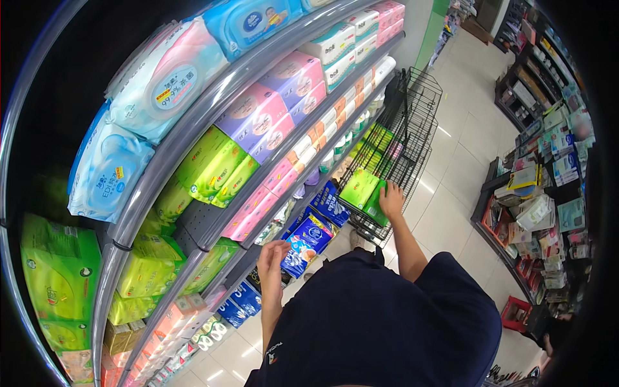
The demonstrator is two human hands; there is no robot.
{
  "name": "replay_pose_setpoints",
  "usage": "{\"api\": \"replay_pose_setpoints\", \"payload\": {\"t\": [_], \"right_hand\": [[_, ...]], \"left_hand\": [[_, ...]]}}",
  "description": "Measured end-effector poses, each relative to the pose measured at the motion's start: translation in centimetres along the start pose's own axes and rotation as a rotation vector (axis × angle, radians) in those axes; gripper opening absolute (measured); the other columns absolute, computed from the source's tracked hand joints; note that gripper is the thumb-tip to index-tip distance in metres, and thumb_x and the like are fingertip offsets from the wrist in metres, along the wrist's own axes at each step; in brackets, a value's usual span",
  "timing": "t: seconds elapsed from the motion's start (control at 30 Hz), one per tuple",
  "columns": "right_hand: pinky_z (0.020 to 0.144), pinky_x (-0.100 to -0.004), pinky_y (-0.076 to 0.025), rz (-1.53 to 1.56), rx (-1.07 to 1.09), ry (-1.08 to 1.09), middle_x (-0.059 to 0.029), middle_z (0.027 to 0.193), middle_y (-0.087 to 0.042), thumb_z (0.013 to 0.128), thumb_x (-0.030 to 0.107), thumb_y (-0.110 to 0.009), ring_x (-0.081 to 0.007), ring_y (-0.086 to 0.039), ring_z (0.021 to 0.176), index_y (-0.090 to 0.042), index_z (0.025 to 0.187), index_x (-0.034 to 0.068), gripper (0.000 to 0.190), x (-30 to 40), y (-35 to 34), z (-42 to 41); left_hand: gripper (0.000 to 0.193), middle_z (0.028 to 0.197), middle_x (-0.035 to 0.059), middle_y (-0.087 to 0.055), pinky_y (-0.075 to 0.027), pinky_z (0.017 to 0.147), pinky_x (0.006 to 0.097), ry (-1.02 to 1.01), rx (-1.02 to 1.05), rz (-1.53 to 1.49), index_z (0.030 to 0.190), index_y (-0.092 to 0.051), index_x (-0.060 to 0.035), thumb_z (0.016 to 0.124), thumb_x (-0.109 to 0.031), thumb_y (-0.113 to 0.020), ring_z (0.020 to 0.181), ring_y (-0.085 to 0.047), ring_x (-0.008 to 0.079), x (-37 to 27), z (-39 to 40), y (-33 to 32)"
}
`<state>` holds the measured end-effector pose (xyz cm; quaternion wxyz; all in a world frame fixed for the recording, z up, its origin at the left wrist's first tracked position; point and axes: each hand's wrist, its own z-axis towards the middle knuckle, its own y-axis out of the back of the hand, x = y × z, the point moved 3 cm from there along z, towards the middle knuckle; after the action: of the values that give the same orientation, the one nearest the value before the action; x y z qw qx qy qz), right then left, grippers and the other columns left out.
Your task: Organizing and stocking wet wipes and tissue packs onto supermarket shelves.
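Observation:
My right hand (392, 197) rests on a green tissue pack (375, 203) standing in a black wire cart (411, 130); whether the fingers grip it I cannot tell. A lighter green tissue pack (359, 187) lies beside it in the cart. My left hand (273, 261) is raised beside the lower shelves, its fingers near a blue tissue pack (309, 237); they look slightly curled, and contact with the pack is not clear. Green tissue packs (213, 167) lie on a middle shelf, next to purple and pink tissue packs (258, 116).
Grey shelf rails (193, 96) curve along my left, with wet-wipe packs (169, 82) on top. Tiled floor (452, 169) runs beyond the cart. Display racks with mixed packaged goods (537, 208) line the right side, and a red basket (515, 313) is at the lower right, near another person.

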<state>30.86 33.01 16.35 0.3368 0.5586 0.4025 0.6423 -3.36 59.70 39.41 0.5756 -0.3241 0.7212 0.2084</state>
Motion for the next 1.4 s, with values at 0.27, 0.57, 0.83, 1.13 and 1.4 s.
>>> {"api": "replay_pose_setpoints", "payload": {"t": [0.27,0.57,0.83,1.13,1.4], "right_hand": [[0.103,-0.0562,-0.044,-0.039,0.205,0.086,-0.0164,0.132,-0.061,0.082,0.047,-0.080,-0.0388,-0.054,0.126,-0.061,0.140,0.015,0.069,0.3,1.7,1.6],[0.105,-0.0519,-0.044,0.020,0.164,0.073,-0.0200,0.132,-0.059,0.081,0.046,-0.082,-0.0395,-0.054,0.124,-0.062,0.138,0.011,0.069,-0.9,1.0,1.6],[0.112,-0.0537,-0.037,0.120,-0.250,0.028,-0.0332,0.138,-0.048,0.097,0.027,-0.068,-0.0480,-0.046,0.130,-0.051,0.139,-0.003,0.054,0.2,3.1,-5.9],[0.096,-0.0437,-0.049,0.500,-0.166,0.094,-0.0241,0.126,-0.059,0.101,0.014,-0.060,-0.0351,-0.060,0.114,-0.056,0.133,-0.002,0.036,6.6,8.6,-5.3],[0.101,-0.0371,-0.049,1.578,0.867,0.304,-0.0153,0.139,-0.054,0.100,0.026,-0.068,-0.0221,-0.058,0.121,-0.030,0.156,0.008,0.070,20.0,13.1,-10.6]], "left_hand": [[0.028,0.112,0.0148,-0.073,-0.052,0.095,0.0329,0.007,-0.041,0.072,0.117,-0.064,-0.0007,0.107,-0.026,-0.057,0.108,-0.069,0.0219,0.4,0.5,0.6],[0.013,0.104,0.0109,-0.068,-0.050,0.093,0.0332,-0.514,-0.379,0.114,0.111,-0.063,0.0002,0.100,-0.007,-0.063,0.096,-0.066,0.0191,-7.3,4.0,1.9],[0.072,0.141,0.0246,-0.057,-0.043,0.108,0.0495,-0.906,-0.633,1.056,0.141,-0.055,0.0005,0.080,-0.023,-0.086,0.131,-0.051,0.0440,-19.1,11.4,4.8],[0.079,0.144,0.0294,-0.045,-0.043,0.108,0.0513,-0.792,-0.502,0.990,0.137,-0.059,-0.0073,0.070,-0.028,-0.094,0.135,-0.045,0.0469,-17.4,8.5,5.9],[0.055,0.143,0.0251,-0.044,-0.038,0.106,0.0618,-1.209,-0.403,0.990,0.119,-0.068,-0.0106,0.071,-0.022,-0.092,0.132,-0.045,0.0476,-5.9,-0.8,-3.8]]}}
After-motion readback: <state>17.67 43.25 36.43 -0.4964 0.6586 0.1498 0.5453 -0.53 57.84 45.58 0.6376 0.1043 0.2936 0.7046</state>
